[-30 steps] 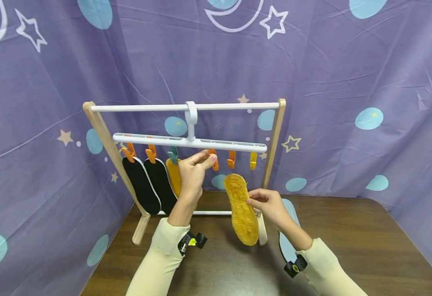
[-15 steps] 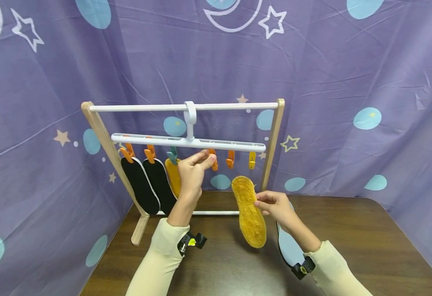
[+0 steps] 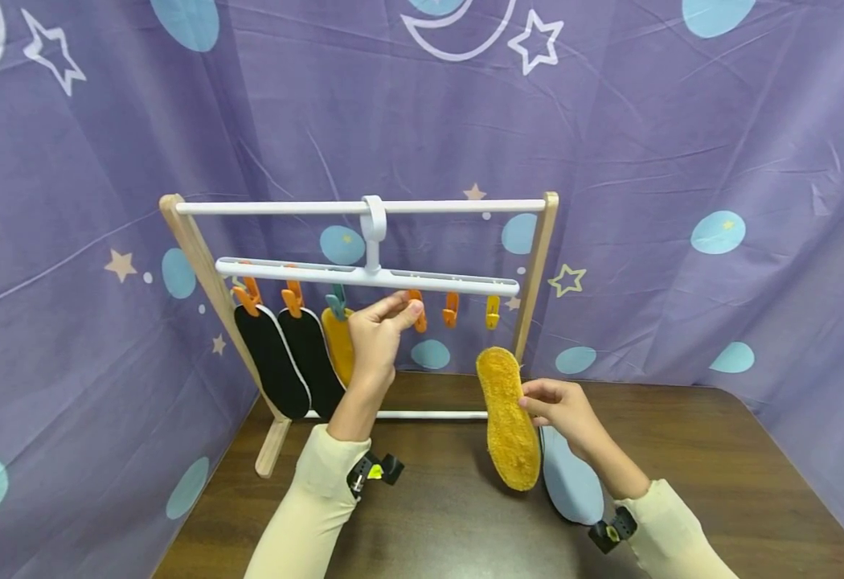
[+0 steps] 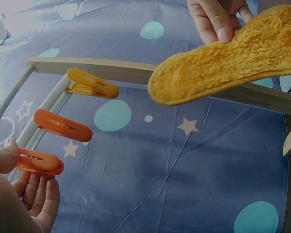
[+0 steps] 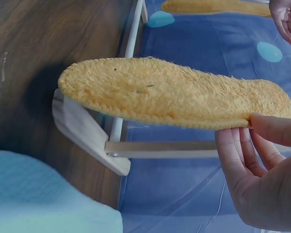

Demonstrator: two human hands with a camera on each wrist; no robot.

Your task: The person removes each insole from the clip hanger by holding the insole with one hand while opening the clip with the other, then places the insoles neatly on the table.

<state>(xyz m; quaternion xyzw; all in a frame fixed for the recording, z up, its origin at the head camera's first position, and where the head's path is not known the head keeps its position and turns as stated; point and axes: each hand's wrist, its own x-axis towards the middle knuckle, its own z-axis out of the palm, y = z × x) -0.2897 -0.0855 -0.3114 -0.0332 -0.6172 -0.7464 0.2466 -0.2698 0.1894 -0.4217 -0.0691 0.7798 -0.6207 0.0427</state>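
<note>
My right hand (image 3: 563, 410) pinches a fuzzy yellow insole (image 3: 510, 426) by its side edge, off the table and below the hanger's right end. With thumb and fingers my left hand (image 3: 377, 334) pinches an orange clip (image 4: 39, 161) that hangs from the white hanger (image 3: 436, 281). Another orange clip (image 4: 63, 127) and a yellow clip (image 4: 93, 83) hang beside it with nothing in them. On the hanger's left half, clips hold two black insoles (image 3: 272, 362) and a yellow insole (image 3: 338, 342), which my left hand partly covers.
The hanger hooks over the white top bar (image 3: 270, 207) of a wooden-sided rack (image 3: 536, 281). A light blue insole (image 3: 570, 478) lies on the brown table (image 3: 697, 466), partly behind my right hand and forearm. A purple curtain (image 3: 646, 201) hangs behind.
The yellow insole in my right hand has moved to the right and slightly down, away from the left hand. My left hand stays at the same orange clip.
</note>
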